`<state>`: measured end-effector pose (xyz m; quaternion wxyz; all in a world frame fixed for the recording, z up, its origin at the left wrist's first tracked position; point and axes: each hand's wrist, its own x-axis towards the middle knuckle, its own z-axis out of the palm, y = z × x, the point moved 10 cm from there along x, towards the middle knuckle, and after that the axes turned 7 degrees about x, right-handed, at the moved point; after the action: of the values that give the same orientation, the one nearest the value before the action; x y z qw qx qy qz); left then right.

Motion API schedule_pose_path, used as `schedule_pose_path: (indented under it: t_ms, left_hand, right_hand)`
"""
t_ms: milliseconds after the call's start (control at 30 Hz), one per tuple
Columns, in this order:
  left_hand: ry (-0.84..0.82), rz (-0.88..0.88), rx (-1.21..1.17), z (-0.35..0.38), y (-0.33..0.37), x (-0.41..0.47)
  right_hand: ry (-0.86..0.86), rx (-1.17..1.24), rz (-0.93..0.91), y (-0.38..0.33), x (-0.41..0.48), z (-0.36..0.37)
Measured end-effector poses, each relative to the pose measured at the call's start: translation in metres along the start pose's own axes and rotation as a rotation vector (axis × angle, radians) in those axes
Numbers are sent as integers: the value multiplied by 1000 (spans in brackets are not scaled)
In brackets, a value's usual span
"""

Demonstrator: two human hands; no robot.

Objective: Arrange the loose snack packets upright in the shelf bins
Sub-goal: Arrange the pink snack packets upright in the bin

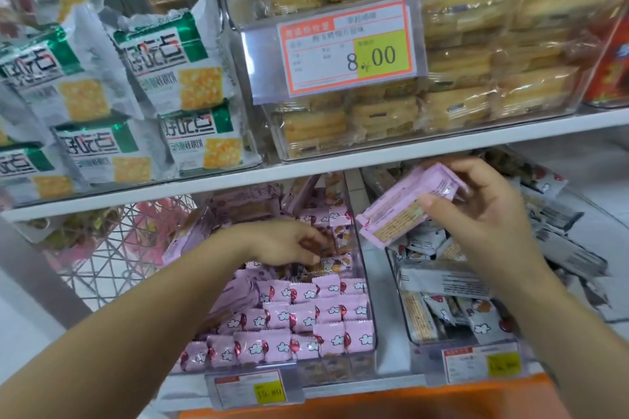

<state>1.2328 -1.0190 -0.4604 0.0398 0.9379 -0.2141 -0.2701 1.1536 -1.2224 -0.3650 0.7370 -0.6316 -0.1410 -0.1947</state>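
Pink packet point(405, 206) sits tilted, pinched by the right hand point(486, 214) above the gap between two clear bins. The left hand point(279, 241) curls down among pink packets point(306, 316) in the left bin point(370, 326); whether it grips cannot be told. White packets point(476, 320) fill the right bin point(413, 343).

A long pink packet point(405, 207), its beige printed back showing, is pinched near its upper end by the right hand point(486, 214). It is tilted in the air above the gap between two clear plastic bins. The left bin point(363, 258) holds small pink packets point(306, 316) with cloud prints. The front rows stand upright in neat lines, crimped edges up, while those at the back lie jumbled. The right bin point(425, 355) holds white packets point(476, 320) with the same print, lying loose and tilted every way.
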Motion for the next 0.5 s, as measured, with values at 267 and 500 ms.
schedule_pose_path:
  t_ms: [267,500]
  left_hand:
    - [-125,10,66,20,6,33]
    - [-217,-9,87,34,-1,40]
  right_hand:
    - [-57,-85,7,20,0,2]
    - [-77,-97,-27,20,1,3]
